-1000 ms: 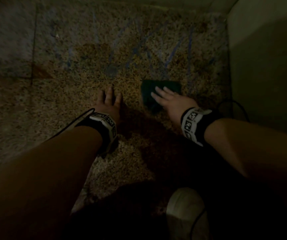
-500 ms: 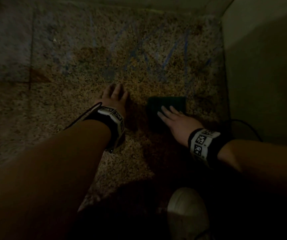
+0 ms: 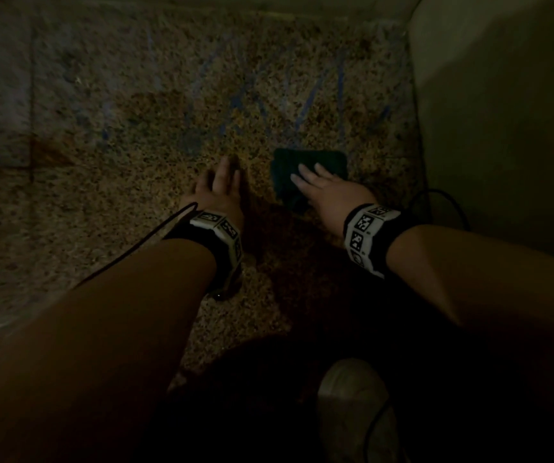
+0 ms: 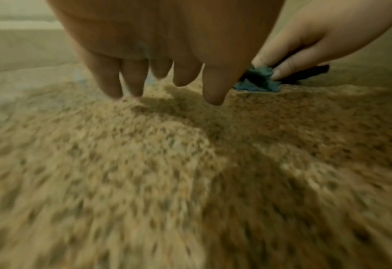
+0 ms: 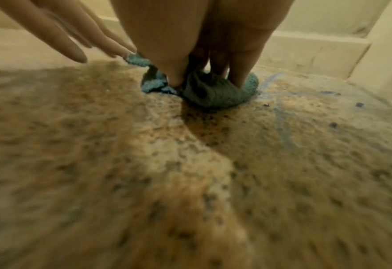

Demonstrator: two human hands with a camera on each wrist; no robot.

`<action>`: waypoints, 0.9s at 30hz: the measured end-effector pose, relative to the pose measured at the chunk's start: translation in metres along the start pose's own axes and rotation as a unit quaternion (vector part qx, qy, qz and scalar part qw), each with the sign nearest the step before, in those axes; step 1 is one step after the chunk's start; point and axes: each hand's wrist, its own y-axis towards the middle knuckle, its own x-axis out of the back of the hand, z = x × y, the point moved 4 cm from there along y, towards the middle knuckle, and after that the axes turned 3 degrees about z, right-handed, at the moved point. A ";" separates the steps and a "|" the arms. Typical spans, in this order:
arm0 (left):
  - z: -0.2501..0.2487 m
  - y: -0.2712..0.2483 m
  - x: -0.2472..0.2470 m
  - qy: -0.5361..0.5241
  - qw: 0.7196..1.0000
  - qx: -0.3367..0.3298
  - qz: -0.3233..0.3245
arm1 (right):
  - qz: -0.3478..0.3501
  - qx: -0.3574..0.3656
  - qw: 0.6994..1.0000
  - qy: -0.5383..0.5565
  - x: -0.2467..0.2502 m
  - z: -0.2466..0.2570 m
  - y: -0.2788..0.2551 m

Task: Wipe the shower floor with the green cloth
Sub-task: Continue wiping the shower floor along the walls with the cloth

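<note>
The green cloth (image 3: 330,161) lies folded on the speckled shower floor (image 3: 128,202), near the right wall. My right hand (image 3: 319,185) presses flat on it with fingers extended; in the right wrist view the cloth (image 5: 213,92) bunches under the thumb and fingers (image 5: 238,72). My left hand (image 3: 222,177) rests beside it on the bare floor, fingers straight and spread, fingertips (image 4: 214,98) touching the stone, holding nothing. The left wrist view shows the right hand (image 4: 305,45) on the cloth (image 4: 257,81).
Blue streaks (image 3: 309,101) mark the floor beyond the cloth, and some run beside it (image 5: 282,123). A pale wall (image 3: 502,128) bounds the right side, a low curb (image 5: 316,47) the far end. A black cable (image 3: 442,195) and a white shoe (image 3: 352,396) sit near me.
My right hand drew the cloth toward me, then pushed it away again over the floor. The left hand stayed planted in about the same spot.
</note>
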 end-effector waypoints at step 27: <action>-0.026 -0.008 0.005 0.148 0.985 -0.073 0.039 | 0.011 -0.036 0.998 0.045 -0.017 -0.030 -0.030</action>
